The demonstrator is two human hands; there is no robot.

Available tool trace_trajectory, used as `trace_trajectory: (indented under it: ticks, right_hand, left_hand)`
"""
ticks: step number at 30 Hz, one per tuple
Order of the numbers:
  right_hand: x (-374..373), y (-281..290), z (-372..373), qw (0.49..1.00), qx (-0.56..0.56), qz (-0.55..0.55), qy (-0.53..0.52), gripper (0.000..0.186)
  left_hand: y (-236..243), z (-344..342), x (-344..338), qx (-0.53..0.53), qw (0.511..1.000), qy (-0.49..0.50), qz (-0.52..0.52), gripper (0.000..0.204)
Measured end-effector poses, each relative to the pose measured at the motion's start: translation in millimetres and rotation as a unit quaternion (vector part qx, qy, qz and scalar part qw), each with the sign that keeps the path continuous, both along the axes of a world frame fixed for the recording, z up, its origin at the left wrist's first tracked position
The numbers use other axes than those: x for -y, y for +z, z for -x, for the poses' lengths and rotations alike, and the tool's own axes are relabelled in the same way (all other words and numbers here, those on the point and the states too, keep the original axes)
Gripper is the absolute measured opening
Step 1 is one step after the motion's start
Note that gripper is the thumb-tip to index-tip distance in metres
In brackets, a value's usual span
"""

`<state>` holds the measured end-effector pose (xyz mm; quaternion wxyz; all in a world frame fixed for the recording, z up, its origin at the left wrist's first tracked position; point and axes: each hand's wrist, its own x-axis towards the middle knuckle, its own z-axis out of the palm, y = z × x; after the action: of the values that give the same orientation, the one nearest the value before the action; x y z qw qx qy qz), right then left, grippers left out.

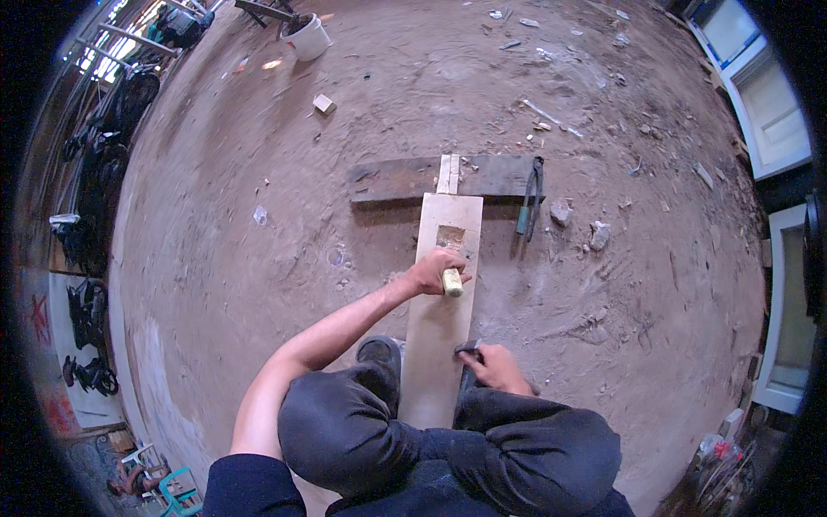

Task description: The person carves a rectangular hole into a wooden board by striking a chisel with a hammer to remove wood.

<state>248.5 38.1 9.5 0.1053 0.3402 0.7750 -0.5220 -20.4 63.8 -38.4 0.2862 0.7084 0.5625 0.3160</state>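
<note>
A long pale wooden board [435, 370] runs from between my legs to a dark timber beam [396, 179] lying across the ground. Cut into the board near its far end is a rectangular mortise [450, 234]. My left hand [438, 269] is closed around the pale handle of a chisel [453, 284] just on the near side of that mortise; the blade is hidden by the hand. By the board's right edge, my right hand [498, 366] grips a hammer [468, 347], its dark head showing in front of the fingers. Most of the hammer's handle is hidden.
Long-handled pincers [531, 202] lean on the beam's right end, near pale stones [562, 212]. A small wood block [324, 104] and a white bucket [307, 38] are farther off on the dirt floor [258, 284]. Framed panels [767, 103] stand at the right.
</note>
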Motion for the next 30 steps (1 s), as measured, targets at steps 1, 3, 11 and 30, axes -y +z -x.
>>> trace_trajectory:
  ticks: [1,3,11,30]
  right_hand:
    - [4.6,-6.3,0.0,1.000,-0.001,-0.001,0.001,0.040]
    - [18.8,-34.3,-2.4,0.996,-0.069,0.031,0.038,0.034]
    - [42.2,-61.6,-7.9,0.995,-0.085,0.040,0.044,0.031]
    - [41.6,-92.8,-9.9,0.994,-0.079,0.073,-0.008,0.038]
  left_hand:
    - [3.1,0.1,-2.8,-0.001,1.000,0.001,-0.001,0.040]
    - [10.2,0.5,-8.6,0.030,0.999,0.017,0.041,0.039]
    - [32.0,-7.8,-13.8,0.095,0.977,0.116,0.151,0.041]
    - [28.1,-7.2,-19.9,0.077,0.987,0.101,0.099,0.039]
